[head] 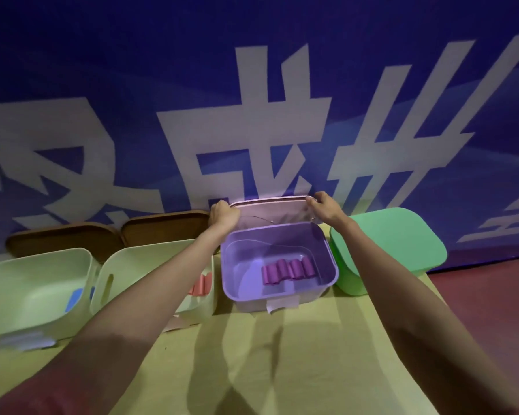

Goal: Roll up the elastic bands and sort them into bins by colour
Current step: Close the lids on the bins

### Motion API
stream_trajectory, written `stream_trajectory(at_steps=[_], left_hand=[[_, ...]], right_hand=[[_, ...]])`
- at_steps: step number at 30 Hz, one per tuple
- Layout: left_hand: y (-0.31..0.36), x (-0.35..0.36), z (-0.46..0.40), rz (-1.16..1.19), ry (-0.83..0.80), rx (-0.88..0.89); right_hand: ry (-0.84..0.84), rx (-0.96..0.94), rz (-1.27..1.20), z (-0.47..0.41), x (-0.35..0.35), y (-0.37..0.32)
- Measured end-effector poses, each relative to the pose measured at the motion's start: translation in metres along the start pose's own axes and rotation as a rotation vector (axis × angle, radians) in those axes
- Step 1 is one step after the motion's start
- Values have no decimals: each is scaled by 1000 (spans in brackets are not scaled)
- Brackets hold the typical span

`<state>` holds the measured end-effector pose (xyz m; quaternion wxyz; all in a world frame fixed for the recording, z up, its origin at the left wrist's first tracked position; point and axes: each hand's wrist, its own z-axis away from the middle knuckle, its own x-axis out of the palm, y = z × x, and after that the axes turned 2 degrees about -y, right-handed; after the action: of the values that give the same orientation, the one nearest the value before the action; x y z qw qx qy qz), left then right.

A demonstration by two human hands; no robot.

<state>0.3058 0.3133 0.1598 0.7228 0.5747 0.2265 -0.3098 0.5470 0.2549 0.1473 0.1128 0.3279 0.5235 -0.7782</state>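
Both hands, left hand and right hand, fingers curled round the lid just behind the purple bin, look ready to lower it squarely over the rolled purple bands.

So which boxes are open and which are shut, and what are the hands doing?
Purple box: open, purple rolls inside.
Its lid: held up at the back.
Left hand: grips the lid's left corner.
Right hand: grips the lid's right corner.
Green box: shut, lid on.
Middle pale box: open, pink rolls inside.
Left pale box: open, something blue inside.
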Motion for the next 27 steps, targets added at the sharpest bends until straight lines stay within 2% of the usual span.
stream_trajectory(at_steps=[5, 9, 13, 19, 23, 27], left_hand=[[-10, 2, 2, 28, -26, 58], [-10, -1, 14, 88, -41, -31], [-10, -9, 24, 232, -35, -117], [-13, -21, 46, 465, 5, -204], [-20, -29, 58, 545, -17, -249], [-33, -33, 76, 608, -168, -276]], right_hand=[[80, -24, -32, 9, 5, 8], [189, 25, -158, 31, 9, 6], [324, -15, -290, 61, 5, 2], [488, -69, -239, 117, -3, 0], [481, -74, -262, 142, -8, 14], [380, -94, -216, 159, -4, 35]])
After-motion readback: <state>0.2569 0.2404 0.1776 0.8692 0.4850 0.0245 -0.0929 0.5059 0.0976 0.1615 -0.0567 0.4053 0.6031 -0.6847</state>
